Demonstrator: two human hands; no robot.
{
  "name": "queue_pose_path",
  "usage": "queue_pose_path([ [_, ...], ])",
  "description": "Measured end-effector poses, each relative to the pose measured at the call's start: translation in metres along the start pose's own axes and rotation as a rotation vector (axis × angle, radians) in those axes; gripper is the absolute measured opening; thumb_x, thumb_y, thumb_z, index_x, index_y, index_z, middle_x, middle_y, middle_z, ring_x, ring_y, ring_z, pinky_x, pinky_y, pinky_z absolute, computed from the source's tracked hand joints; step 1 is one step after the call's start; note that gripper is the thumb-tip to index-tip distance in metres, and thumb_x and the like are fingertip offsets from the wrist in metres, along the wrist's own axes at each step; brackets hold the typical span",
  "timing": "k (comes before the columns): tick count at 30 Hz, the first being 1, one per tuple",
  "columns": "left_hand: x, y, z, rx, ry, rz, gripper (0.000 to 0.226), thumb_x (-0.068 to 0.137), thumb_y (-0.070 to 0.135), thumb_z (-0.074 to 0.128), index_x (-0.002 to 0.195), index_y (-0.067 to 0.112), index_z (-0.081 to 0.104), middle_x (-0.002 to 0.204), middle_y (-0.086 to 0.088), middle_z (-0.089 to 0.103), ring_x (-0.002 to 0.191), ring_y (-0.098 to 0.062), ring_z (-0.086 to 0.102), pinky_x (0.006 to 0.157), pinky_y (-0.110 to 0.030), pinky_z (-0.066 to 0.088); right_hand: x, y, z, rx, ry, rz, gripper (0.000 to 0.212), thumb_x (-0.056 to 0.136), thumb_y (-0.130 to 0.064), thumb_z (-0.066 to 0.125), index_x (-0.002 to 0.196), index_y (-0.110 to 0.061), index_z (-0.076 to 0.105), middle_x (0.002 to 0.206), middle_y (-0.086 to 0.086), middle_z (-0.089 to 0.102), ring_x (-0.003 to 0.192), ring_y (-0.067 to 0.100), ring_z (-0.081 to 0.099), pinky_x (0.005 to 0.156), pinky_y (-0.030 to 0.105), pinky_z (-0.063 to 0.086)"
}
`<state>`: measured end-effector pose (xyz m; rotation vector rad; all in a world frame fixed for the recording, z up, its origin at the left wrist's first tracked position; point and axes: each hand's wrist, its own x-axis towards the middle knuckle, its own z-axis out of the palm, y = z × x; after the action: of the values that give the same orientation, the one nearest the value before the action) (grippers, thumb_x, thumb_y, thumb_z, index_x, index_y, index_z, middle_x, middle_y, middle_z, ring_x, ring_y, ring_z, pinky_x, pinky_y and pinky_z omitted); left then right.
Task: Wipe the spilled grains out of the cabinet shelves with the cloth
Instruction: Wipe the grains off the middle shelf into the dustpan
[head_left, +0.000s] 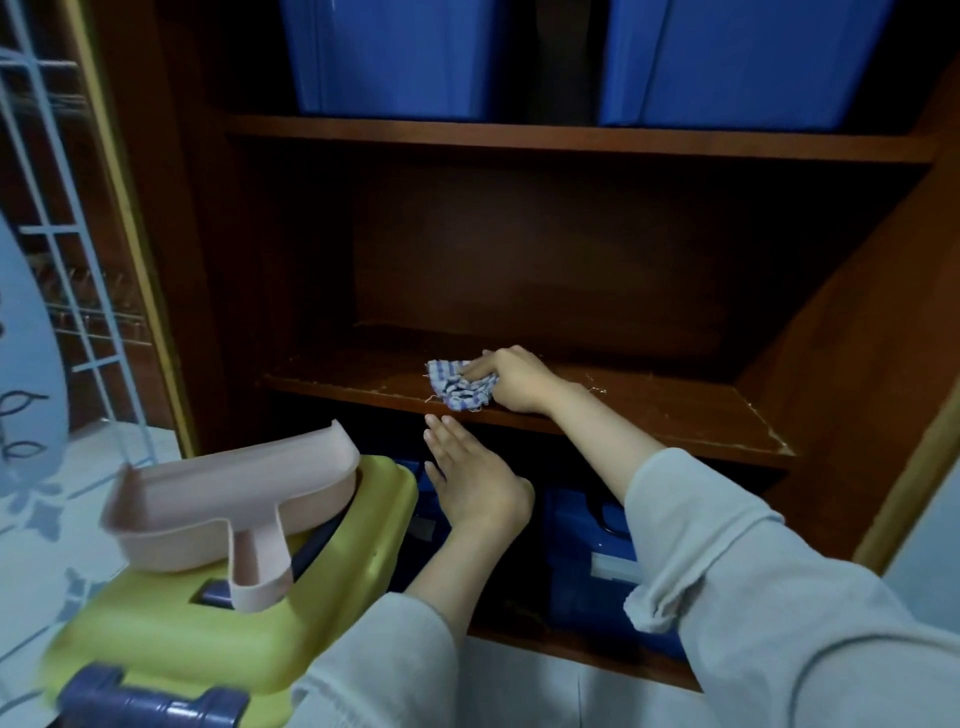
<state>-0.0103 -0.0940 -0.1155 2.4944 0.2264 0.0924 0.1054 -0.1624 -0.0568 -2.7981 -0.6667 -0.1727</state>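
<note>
A crumpled blue-and-white checked cloth lies on the middle wooden shelf near its front edge. My right hand presses down on the cloth from the right, fingers laid over it. My left hand is held flat, fingers together and straight, just below the shelf's front edge under the cloth. A few pale grains are scattered on the shelf to the right of my right hand.
A pink dustpan sits on a yellow stool at the lower left. Blue bins stand on the upper shelf, and a blue box fills the bottom one. A white wire rack stands on the left.
</note>
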Motion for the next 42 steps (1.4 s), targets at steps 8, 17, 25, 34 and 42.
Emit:
queue_pose_path([
  [8, -0.001, 0.000, 0.004, -0.056, 0.024, 0.020, 0.096, 0.091, 0.024, 0.054, 0.142, -0.003, -0.023, 0.150, -0.016, -0.031, 0.143, -0.027, -0.018, 0.117, -0.039, 0.000, -0.029, 0.037, -0.017, 0.121, 0.088, 0.082, 0.054, 0.075, 0.015, 0.038, 0.108, -0.012, 0.071, 0.126, 0.006, 0.062, 0.129, 0.021, 0.046, 0.107, 0.037, 0.038],
  [17, -0.001, 0.010, 0.008, 0.057, 0.066, 0.200, 0.093, 0.091, 0.022, 0.053, 0.144, -0.001, -0.020, 0.152, -0.014, -0.028, 0.143, -0.025, -0.021, 0.117, -0.039, 0.000, -0.062, 0.070, -0.033, 0.047, 0.094, 0.162, 0.055, 0.075, 0.017, 0.036, 0.102, -0.014, 0.073, 0.126, 0.004, 0.062, 0.131, 0.021, 0.042, 0.107, 0.041, 0.037],
  [25, 0.001, 0.006, 0.012, 0.163, 0.069, 0.218, 0.093, 0.091, 0.026, 0.052, 0.144, 0.000, -0.019, 0.152, -0.014, -0.028, 0.142, -0.026, -0.023, 0.116, -0.041, -0.004, -0.079, 0.082, -0.046, 0.052, 0.145, 0.254, 0.062, 0.073, 0.015, 0.032, 0.103, -0.021, 0.073, 0.128, -0.001, 0.060, 0.116, 0.022, 0.053, 0.081, 0.019, 0.051],
  [34, 0.017, 0.019, 0.008, 0.208, 0.219, 0.413, 0.086, 0.091, 0.017, 0.049, 0.147, 0.005, -0.014, 0.156, -0.011, -0.018, 0.144, -0.025, -0.017, 0.117, -0.040, -0.005, -0.056, 0.073, -0.069, 0.279, 0.365, 0.252, 0.069, 0.075, 0.011, 0.028, 0.114, -0.031, 0.067, 0.120, 0.007, 0.062, 0.064, 0.037, 0.062, 0.048, 0.032, 0.052],
  [42, 0.024, 0.003, 0.020, 0.362, 0.322, 0.507, 0.083, 0.086, 0.009, 0.051, 0.148, 0.002, -0.003, 0.157, -0.013, -0.003, 0.145, -0.026, -0.009, 0.117, -0.036, -0.005, 0.001, 0.073, -0.062, 0.213, 0.255, 0.238, 0.060, 0.082, 0.006, 0.032, 0.121, -0.029, 0.061, 0.114, 0.011, 0.063, 0.068, 0.029, 0.062, 0.044, 0.026, 0.051],
])
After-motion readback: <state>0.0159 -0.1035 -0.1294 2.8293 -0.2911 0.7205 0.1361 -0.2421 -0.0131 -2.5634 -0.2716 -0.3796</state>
